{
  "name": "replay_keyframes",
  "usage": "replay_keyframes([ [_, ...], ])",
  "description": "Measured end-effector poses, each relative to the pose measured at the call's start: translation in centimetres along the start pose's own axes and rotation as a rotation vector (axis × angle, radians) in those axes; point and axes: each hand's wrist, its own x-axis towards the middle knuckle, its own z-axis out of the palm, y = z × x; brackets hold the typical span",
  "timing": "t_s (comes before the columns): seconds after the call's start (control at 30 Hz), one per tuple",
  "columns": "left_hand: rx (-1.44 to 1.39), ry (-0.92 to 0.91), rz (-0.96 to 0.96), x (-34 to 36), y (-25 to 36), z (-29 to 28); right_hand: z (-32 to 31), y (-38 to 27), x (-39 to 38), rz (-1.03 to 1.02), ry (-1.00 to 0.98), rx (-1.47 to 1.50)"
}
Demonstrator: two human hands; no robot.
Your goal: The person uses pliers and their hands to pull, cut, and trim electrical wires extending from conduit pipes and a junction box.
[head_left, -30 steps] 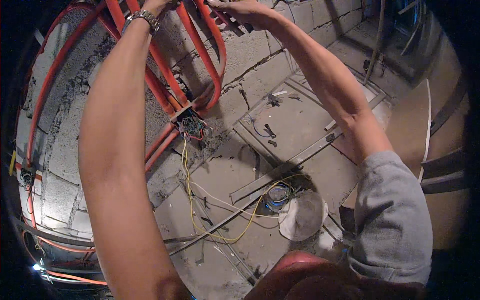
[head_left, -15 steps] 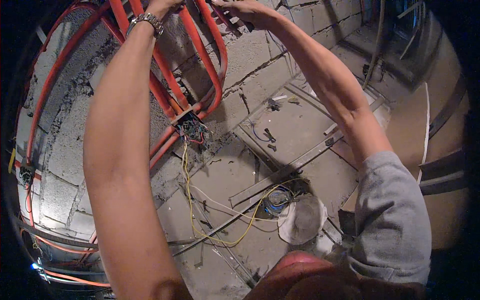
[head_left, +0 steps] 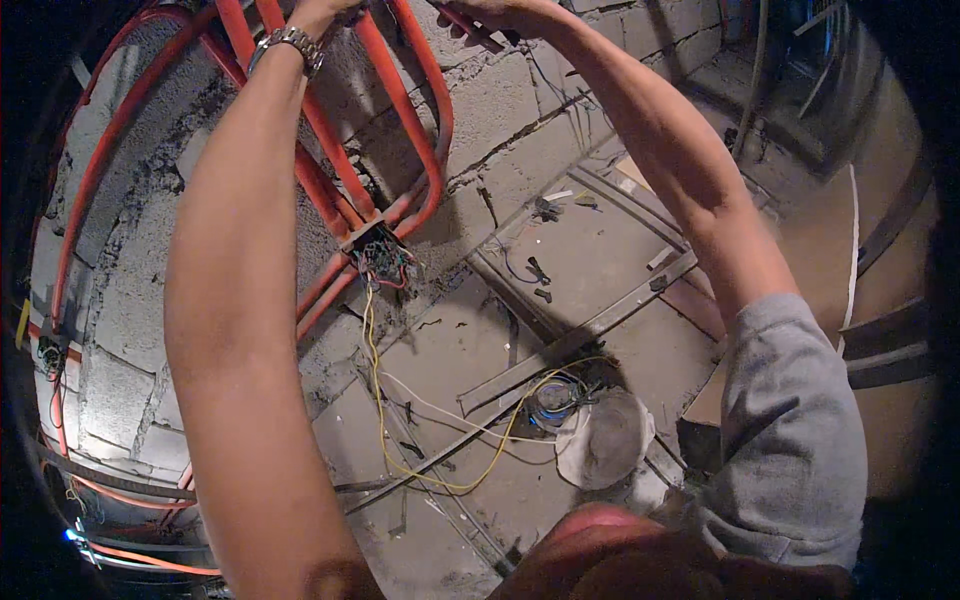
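Both arms reach up to the top edge of the picture. My left hand, with a metal watch on the wrist, is cut off by that edge beside the red conduits, so its fingers are hidden. To the right, my right hand is closed around a hand tool with dark red handles; its working end is out of view. Below my hands, the red conduits run down the block wall into a junction box full of loose wire ends. A yellow wire hangs out of it.
Metal profile frames lie on the dusty floor with scraps around them. A coil of blue wire sits by a round whitish container. Another wired box is on the left wall. Brown sheets stand at the right.
My right hand has moved slightly up and right with the tool, which now shows more of its handles. My left hand has barely shifted.
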Motion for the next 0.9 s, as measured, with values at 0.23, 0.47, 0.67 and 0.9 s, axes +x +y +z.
replay_keyframes([
  [0.23,0.057,-0.066,-0.038,0.3,0.4,-0.3,-1.5,1.1,0.3,0.114,-0.066,-0.046],
  [0.47,0.186,-0.058,0.018,2.1,1.1,0.9,-5.9,4.5,2.9,-0.14,0.033,-0.373],
  [0.67,-0.103,-0.079,0.012,-1.5,-1.4,-2.3,-1.8,-5.0,1.3,0.14,-0.026,-0.578],
  [0.9,-0.071,-0.066,-0.028,-1.7,2.7,0.2,-5.7,-4.1,0.0,0.221,-0.167,-0.449],
])
